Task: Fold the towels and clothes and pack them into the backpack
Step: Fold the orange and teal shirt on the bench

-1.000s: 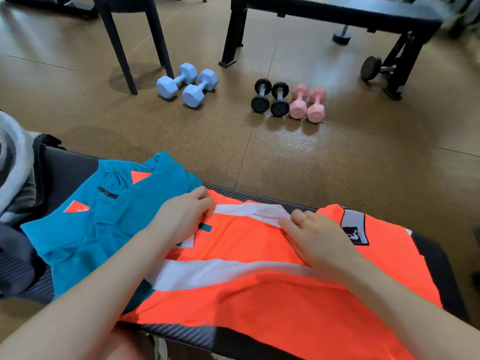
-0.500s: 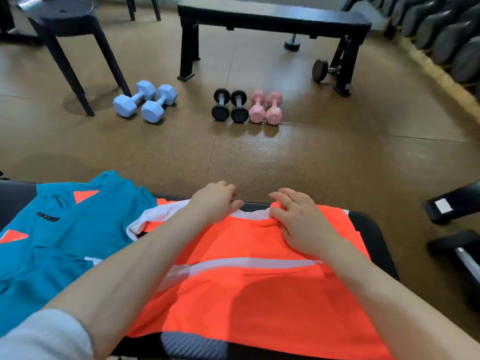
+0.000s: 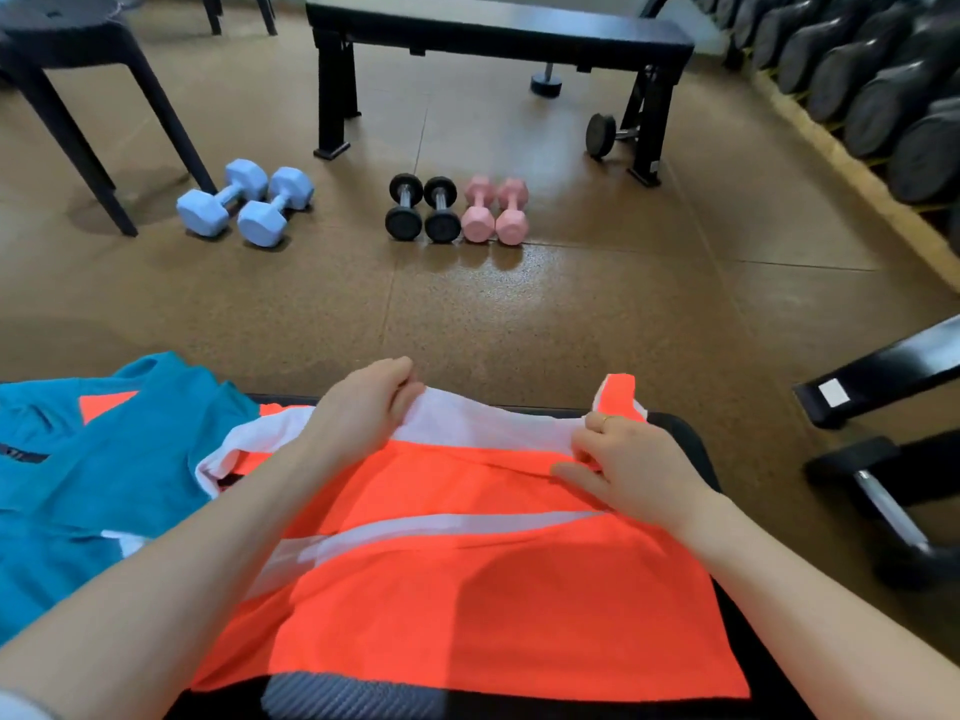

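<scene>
The orange shirt point(image 3: 467, 589) lies spread across the padded bench point(image 3: 691, 449) in front of you, covering most of its right half, with its white-banded far hem raised off the bench's far edge. Your left hand point(image 3: 363, 413) has its fingers curled over that white band near the middle of the far edge, gripping the cloth between fingertips and thumb. Your right hand point(image 3: 628, 465) pinches the same band toward the bench's far right corner, thumb and forefinger closed on the fabric, a ring point(image 3: 605, 419) showing on one finger; an orange tab of the shirt stands up just beyond it. A teal garment point(image 3: 98, 480) lies on the left part of the bench, touching the shirt's left side. On the floor beyond the far edge stand pale blue dumbbells point(image 3: 244, 202), black dumbbells point(image 3: 422, 207) and pink dumbbells point(image 3: 496, 210), with a black flat bench point(image 3: 498, 28) behind them.
</scene>
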`<state>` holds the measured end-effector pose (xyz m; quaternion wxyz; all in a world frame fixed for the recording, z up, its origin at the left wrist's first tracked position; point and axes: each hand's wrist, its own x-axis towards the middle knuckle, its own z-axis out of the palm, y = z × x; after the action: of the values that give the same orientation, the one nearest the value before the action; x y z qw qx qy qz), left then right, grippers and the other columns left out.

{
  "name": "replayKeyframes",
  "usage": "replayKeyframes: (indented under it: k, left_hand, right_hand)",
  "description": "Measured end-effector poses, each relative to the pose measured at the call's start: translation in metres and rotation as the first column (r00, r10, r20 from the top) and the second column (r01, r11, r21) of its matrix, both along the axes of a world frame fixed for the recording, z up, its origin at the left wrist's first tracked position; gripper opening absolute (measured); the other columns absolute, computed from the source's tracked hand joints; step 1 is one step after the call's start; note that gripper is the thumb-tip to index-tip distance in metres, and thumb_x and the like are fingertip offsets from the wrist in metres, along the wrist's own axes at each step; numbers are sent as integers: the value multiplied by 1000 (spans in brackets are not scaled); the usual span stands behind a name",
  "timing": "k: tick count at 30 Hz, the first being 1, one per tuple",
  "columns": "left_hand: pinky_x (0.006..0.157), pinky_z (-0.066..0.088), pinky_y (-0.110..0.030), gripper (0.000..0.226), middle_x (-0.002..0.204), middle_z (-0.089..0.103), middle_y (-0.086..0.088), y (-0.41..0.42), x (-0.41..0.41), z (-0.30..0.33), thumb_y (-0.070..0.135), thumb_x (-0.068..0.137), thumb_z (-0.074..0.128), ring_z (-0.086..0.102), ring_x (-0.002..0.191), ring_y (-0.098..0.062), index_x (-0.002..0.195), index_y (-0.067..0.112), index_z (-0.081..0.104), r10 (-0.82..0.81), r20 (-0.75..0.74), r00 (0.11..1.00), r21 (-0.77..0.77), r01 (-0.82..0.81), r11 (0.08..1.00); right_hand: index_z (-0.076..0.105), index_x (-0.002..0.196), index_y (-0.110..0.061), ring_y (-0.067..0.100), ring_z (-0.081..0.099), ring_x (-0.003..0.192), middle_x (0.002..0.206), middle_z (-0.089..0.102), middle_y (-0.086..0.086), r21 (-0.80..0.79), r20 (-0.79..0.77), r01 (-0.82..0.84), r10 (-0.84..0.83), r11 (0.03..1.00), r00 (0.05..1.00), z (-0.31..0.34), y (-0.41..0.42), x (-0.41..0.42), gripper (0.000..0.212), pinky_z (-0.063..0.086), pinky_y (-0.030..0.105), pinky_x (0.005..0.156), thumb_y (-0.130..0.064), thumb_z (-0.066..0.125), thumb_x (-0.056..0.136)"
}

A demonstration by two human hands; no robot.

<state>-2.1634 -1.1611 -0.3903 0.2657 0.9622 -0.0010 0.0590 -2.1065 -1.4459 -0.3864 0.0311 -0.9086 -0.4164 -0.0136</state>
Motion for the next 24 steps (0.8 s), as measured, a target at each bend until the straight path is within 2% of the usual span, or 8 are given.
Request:
replayKeyframes:
  k: [2, 6, 10, 12, 14, 16, 20, 24]
  left_hand:
    - [62, 37, -41, 22, 72, 55, -12, -7, -7, -3, 31, 94, 36, 52, 74, -35, 77, 16, 37, 22, 24, 999, -3, -22, 1000]
    - [59, 31, -37, 20, 57, 47, 0, -20, -13, 0, 20, 95, 47, 52, 70, -38, 78, 12, 42, 31, 19, 999, -92, -29, 995]
    - [58, 35, -36, 27, 54, 45, 3, -26, -8, 6, 32, 93, 49, 48, 62, -29, 71, 17, 43, 16, -123, 992, -48, -22, 999]
    - [56, 32, -33, 25, 54, 46, 7, -31, -5, 9, 43, 90, 52, 47, 62, -24, 83, 19, 51, -11, -199, 980, 27, 16, 1000]
    - [57, 32, -31, 29, 60, 49, 7, -36, -2, 15, 49, 86, 55, 51, 69, -24, 93, 21, 55, -42, -249, 968, 144, 79, 986]
    - [63, 37, -32, 25, 75, 60, -4, -38, 1, 17, 42, 88, 56, 57, 83, -29, 91, 18, 58, -58, -272, 961, 252, 129, 959]
    - [65, 40, -37, 24, 84, 63, -16, -29, 6, 15, 27, 93, 51, 57, 86, -34, 72, 18, 43, -49, -129, 990, 124, 66, 990]
    - [60, 31, -35, 38, 80, 60, -18, -21, 11, 21, 24, 96, 45, 55, 80, -34, 62, 26, 28, 41, -12, 999, 41, -40, 998]
  right_hand:
    - [54, 76, -18, 25, 60, 81, 82, 62, 1, 81, -279, 254, -223, 964, 934, -4, -11, -5, 48, 41, 35, 62, -57, 30, 88]
    - [53, 87, -16, 31, 58, 93, 88, 60, 6, 254, -382, 668, -562, 700, 734, -14, -23, 5, 19, 39, 34, 71, -31, 64, 84]
    - [45, 129, -9, 36, 39, 124, 131, 46, 16, 48, -442, 827, -731, 560, 520, -5, -16, 19, 70, 35, 41, 99, -49, 68, 76]
    - [58, 115, -13, 37, 42, 120, 122, 55, 14, -7, -432, 847, -765, 532, 477, -1, -17, 25, 50, 37, 41, 95, -51, 60, 81]
    - [60, 75, -19, 34, 52, 101, 88, 62, 8, 76, -491, 857, -729, 510, 477, -1, -20, 28, 22, 40, 37, 77, -39, 59, 82]
    - [40, 54, -14, 29, 50, 74, 58, 46, 2, 180, -510, 843, -685, 507, 521, 0, -23, 30, 36, 31, 32, 54, -29, 59, 81]
    - [30, 51, -14, 24, 37, 58, 49, 33, 1, 387, -439, 787, -655, 480, 615, 16, -24, 43, 46, 24, 35, 49, -26, 58, 86]
    - [38, 52, -17, 15, 32, 53, 52, 35, -2, 554, -635, 802, -510, 225, 581, 29, -17, 64, 42, 27, 32, 54, -25, 55, 90]
